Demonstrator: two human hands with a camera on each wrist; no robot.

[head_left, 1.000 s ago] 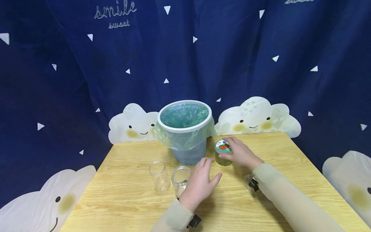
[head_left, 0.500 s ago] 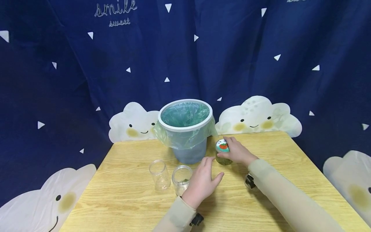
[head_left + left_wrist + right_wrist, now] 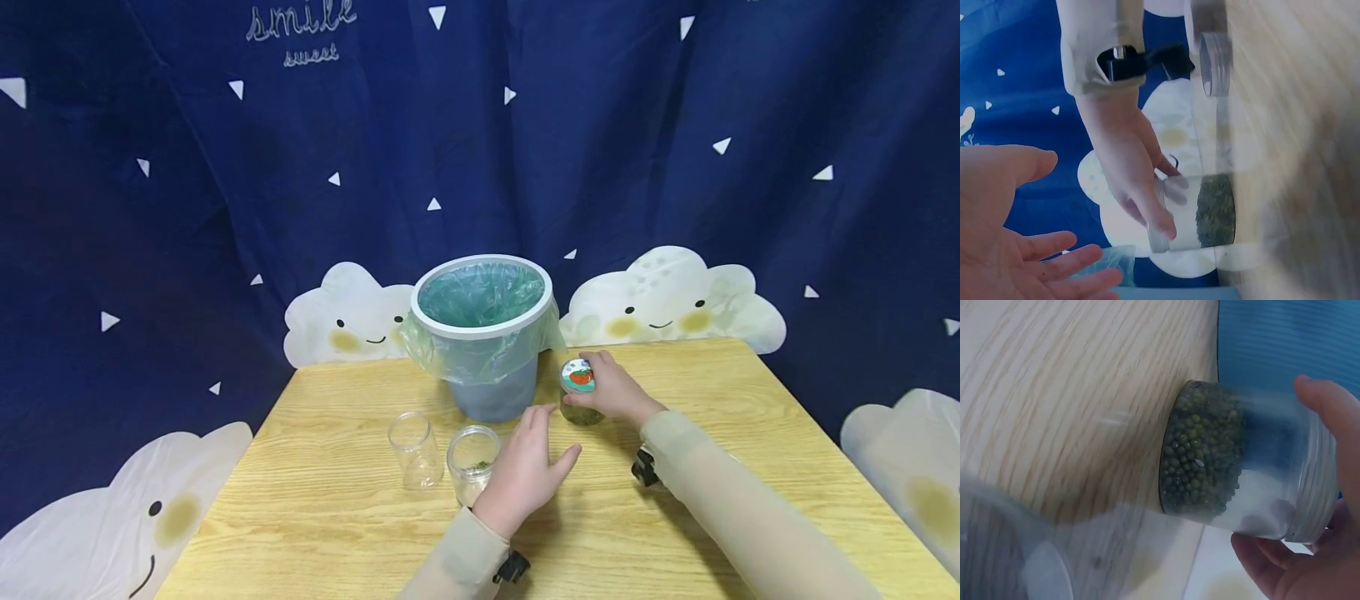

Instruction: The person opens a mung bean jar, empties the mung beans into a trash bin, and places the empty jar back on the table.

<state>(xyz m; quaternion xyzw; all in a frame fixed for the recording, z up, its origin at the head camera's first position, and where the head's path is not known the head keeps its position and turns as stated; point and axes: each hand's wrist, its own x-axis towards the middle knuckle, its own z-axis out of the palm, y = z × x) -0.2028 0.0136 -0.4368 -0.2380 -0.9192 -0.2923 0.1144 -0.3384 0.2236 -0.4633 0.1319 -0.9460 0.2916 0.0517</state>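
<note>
A clear jar partly filled with small green beans stands on the table, its lid printed with red tomatoes. My right hand grips it around the lid, thumb on one side and fingers on the other, as the right wrist view shows. My left hand hovers to the left of that jar with fingers extended and thumb spread, holding nothing. Partly hidden behind the left hand is an open clear jar with a few green bits inside. Beside it stands a taller clear container without a lid.
A blue-grey bin with a white rim and a green plastic liner stands at the back of the wooden table. A small round clear piece lies near the right forearm. A dark blue curtain hangs behind.
My right hand and forearm have shifted slightly left around the jar, and the sleeve now covers most of the round clear piece. The left hand has barely moved.
</note>
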